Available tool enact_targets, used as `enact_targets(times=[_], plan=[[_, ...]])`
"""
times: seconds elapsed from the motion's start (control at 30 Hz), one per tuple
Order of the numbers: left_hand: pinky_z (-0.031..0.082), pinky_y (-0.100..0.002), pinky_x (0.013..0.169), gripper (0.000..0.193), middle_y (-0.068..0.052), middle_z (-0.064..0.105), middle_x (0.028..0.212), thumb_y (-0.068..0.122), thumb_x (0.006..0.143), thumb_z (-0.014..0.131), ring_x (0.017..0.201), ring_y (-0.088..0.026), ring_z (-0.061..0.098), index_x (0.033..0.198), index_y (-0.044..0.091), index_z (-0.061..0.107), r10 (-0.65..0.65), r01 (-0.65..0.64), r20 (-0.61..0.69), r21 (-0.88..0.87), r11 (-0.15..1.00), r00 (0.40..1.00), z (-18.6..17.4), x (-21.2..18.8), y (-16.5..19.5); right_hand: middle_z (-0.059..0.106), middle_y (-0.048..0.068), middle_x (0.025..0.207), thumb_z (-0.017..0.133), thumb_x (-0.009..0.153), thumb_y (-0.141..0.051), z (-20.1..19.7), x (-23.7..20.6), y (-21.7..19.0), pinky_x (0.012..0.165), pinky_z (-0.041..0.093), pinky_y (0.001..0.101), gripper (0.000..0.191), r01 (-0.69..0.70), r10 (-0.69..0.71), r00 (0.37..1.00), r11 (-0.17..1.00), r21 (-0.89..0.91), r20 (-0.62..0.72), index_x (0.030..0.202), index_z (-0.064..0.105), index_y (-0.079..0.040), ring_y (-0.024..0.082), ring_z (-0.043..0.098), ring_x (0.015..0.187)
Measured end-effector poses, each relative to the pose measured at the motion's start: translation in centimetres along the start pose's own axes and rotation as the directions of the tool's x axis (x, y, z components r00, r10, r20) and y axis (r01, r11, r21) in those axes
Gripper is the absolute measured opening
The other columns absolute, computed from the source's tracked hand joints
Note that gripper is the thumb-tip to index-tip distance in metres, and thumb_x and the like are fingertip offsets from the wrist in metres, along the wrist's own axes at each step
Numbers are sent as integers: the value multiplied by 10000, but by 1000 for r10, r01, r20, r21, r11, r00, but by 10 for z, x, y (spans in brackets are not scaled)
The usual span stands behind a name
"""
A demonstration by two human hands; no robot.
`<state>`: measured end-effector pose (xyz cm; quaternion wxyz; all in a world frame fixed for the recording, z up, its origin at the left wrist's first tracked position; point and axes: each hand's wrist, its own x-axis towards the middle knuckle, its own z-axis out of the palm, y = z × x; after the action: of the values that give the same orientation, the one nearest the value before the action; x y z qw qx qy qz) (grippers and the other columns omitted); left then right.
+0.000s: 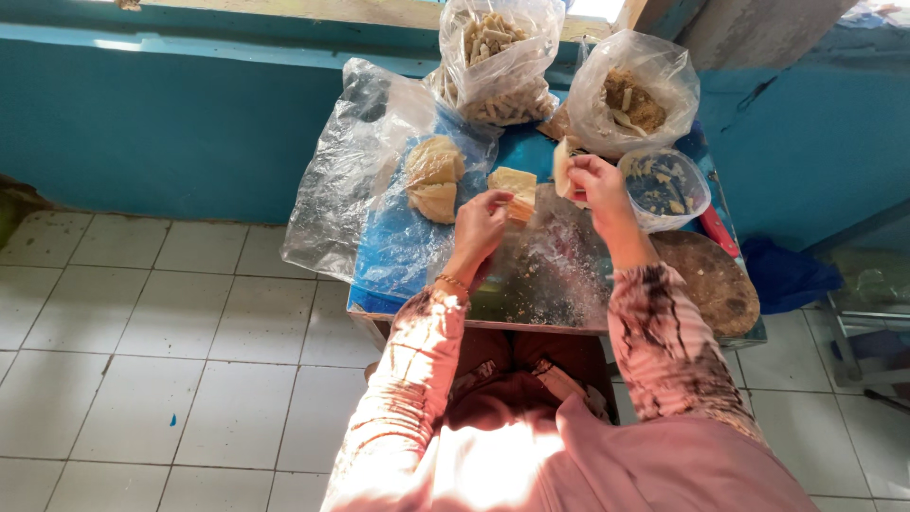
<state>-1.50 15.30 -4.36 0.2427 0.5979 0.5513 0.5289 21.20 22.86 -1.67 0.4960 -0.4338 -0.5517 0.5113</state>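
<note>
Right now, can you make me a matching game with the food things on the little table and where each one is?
Things:
1. flat dough sheet
2. round wooden board
3. bag of stick-shaped pieces
4. small pale piece

Places:
A. back of the table, by the wall
B. in the right hand
C. table's right edge
D. at the left hand fingers

Pairs: 1-D, 2-C, 3-A, 4-B

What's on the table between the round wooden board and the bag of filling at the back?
In the head view, a clear plastic tub of bluish scraps sits between the wooden board and the bag of filling.
</note>
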Motion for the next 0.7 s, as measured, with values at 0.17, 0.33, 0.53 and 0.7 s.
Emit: enact_targets(times=[0.17, 0.33, 0.53, 0.7], plan=[[606, -292, 712, 162, -71, 792, 898, 110, 911, 654, 797, -134, 760, 1045, 84, 741, -155, 160, 39, -229, 960, 987, -38, -26, 20, 742, 57, 970, 748, 858, -153, 10, -118, -31, 809, 562, 375, 127, 654, -454, 747, 372, -659, 485, 979, 763, -118, 279, 689, 926], [582, -280, 631, 108, -20, 770, 866, 110, 905, 693, 755, -83, 691, 990, 76, 749, -219, 324, 308, -347, 880, 926, -29, -63, 33, 711, 93, 1051, 754, 844, -124, 28, -181, -45, 819, 546, 398, 150, 611, -413, 784, 382, -694, 464, 989, 791, -134, 309, 674, 955], [550, -260, 724, 146, -55, 732, 952, 118, 906, 745, 789, -106, 671, 1027, 52, 796, -25, 80, 218, -244, 966, 976, 6, -72, 23, 729, 51, 1089, 704, 966, -104, 33, -170, -25, 783, 546, 278, 185, 258, -268, 963, 870, -421, 35, 1138, 767, -78, 113, 683, 952], [557, -260, 739, 219, -39, 733, 1017, 119, 955, 632, 814, -100, 670, 1113, 81, 778, -55, 161, 292, -351, 922, 955, 15, -75, 20, 732, 20, 953, 783, 893, -122, 42, -160, -9, 677, 551, 263, 205, 63, -105, 989, 939, -337, -106, 1084, 748, -54, 79, 651, 815]])
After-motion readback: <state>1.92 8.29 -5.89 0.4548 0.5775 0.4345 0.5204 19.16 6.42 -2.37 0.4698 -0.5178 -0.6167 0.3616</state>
